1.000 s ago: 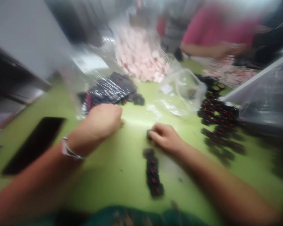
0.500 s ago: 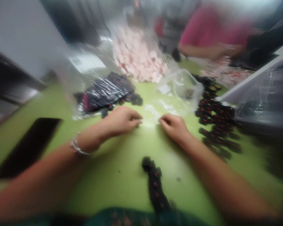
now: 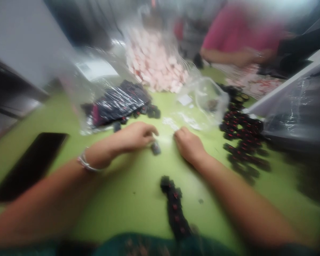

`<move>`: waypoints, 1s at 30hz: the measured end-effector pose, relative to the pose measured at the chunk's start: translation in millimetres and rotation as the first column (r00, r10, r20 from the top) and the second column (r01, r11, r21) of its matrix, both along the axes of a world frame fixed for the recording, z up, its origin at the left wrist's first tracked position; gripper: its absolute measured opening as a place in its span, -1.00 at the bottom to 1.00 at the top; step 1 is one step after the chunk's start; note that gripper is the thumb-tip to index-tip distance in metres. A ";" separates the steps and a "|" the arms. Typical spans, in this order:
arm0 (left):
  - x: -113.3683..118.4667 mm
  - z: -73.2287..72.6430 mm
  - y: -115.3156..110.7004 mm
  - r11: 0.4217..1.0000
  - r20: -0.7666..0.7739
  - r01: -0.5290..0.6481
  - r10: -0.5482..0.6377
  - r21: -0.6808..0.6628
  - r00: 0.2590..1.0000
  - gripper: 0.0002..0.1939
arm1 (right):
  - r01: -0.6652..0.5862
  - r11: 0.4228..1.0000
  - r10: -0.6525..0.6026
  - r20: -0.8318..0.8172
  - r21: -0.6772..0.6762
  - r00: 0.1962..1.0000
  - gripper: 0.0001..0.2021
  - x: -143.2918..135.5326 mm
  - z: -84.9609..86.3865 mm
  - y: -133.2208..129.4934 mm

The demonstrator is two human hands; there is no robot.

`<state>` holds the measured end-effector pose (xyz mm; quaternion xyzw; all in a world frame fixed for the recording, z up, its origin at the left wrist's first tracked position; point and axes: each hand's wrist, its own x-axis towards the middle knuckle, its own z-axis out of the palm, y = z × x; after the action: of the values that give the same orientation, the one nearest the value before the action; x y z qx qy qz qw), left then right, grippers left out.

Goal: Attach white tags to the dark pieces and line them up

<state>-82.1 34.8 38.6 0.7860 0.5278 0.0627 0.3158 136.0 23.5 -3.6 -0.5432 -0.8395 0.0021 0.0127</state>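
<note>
My left hand (image 3: 134, 137), with a bracelet at its wrist, is over the middle of the green table. Its fingertips pinch a small dark grey block-like piece (image 3: 156, 148), blurred. To its right, my right hand (image 3: 188, 145) rests low on the table with fingers curled together; whatever they hold, if anything, is hidden. Just beyond that hand lie small white pieces (image 3: 170, 123). Nearer to me, a row of black pieces with red spots (image 3: 175, 209) runs toward the table's front edge.
A clear bag of black parts (image 3: 120, 103) lies behind my left hand, before a heap of pale pink pieces (image 3: 157, 60). Black-and-red parts (image 3: 241, 131) are piled right, beside a plastic-covered box (image 3: 298, 103). A dark flat slab (image 3: 29, 167) lies left. A person in pink (image 3: 237, 35) works opposite.
The small dark piece now shows below my left fingertips, where it was mostly hidden. My right hand has shifted slightly left and turned, its fingers curling down toward the table.
</note>
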 end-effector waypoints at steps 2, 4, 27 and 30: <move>0.6 0.7 -3.4 0.991 0.000 0.130 -0.130 0.019 0.992 -0.61 | -0.003 1.000 0.004 0.080 -0.024 0.997 -0.81 -0.9 4.4 -2.1; 2.4 -1.4 -7.3 0.961 0.000 0.275 -0.275 0.041 0.961 -0.64 | 0.011 0.999 -0.005 0.132 -0.048 0.991 -0.81 -0.8 8.6 -4.2; 32.8 -23.7 -20.9 0.992 0.243 0.079 -0.102 0.103 0.965 -0.68 | -0.109 0.992 0.039 -0.702 -0.056 0.711 -0.89 20.8 1.0 -0.5; 33.7 -29.4 -18.0 0.983 0.630 -0.009 0.125 -0.184 0.766 -0.63 | -0.111 0.985 -0.061 -0.862 -0.135 0.504 -0.87 16.1 8.4 -8.3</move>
<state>-48.4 16.9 9.1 0.6683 0.4200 0.2922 0.5400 152.1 15.3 4.8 -0.4564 -0.7257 0.3452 0.3820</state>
